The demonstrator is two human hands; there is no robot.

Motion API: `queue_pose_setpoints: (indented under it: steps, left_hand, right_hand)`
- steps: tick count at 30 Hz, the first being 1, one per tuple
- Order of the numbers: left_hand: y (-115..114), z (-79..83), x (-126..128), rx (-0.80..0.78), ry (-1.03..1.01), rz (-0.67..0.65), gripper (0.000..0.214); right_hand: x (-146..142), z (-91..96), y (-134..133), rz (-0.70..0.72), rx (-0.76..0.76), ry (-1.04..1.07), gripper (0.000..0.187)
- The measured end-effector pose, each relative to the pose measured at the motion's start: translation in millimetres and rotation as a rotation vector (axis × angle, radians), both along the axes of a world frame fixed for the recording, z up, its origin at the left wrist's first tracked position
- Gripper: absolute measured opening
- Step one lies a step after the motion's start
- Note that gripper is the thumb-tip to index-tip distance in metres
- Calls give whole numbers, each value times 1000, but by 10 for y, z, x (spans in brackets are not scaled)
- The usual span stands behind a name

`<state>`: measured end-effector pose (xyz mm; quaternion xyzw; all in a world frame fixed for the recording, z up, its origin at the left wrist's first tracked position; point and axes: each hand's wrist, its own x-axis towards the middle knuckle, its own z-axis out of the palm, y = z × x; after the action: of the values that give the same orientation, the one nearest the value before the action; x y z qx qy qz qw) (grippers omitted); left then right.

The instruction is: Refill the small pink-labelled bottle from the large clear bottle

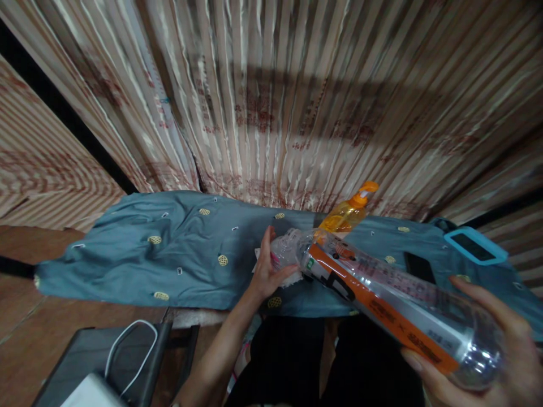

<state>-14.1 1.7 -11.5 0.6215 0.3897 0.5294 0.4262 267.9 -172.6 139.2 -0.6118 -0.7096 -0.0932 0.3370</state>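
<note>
My right hand [483, 345] is wrapped around the base of a large clear plastic bottle [394, 305] with an orange and white label. The bottle lies tilted across the view, its narrow end pointing left. Closed around a small crinkled clear plastic piece [285, 251] is my left hand [267, 268]; this piece meets or overlaps the bottle's narrow end, and I cannot tell whether they are joined. Just behind the bottle stands a pump bottle [341, 217] of yellow liquid with an orange top. Something white shows partly beneath my left hand.
A blue-green patterned cloth [186, 249] covers the long surface ahead. On its right lie a dark phone [419, 267] and a light-blue framed device [475, 246]. A striped curtain [263, 113] hangs behind. At lower left, a grey stool [76, 350] carries a white object with a looped cord.
</note>
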Motion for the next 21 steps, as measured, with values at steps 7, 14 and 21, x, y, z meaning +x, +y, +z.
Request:
queue_pose_setpoints:
  steps: [7, 14, 21]
  left_hand:
    - [75, 386, -98, 58, -8, -16, 66]
    - [143, 669, -24, 39, -50, -99, 53]
    - [141, 696, -41, 94, -14, -124, 43]
  right_hand:
    - [28, -15, 64, 95, 69, -136, 95]
    - [-64, 23, 72, 56, 47, -102, 86]
    - [-82, 9, 69, 5, 41, -42, 93]
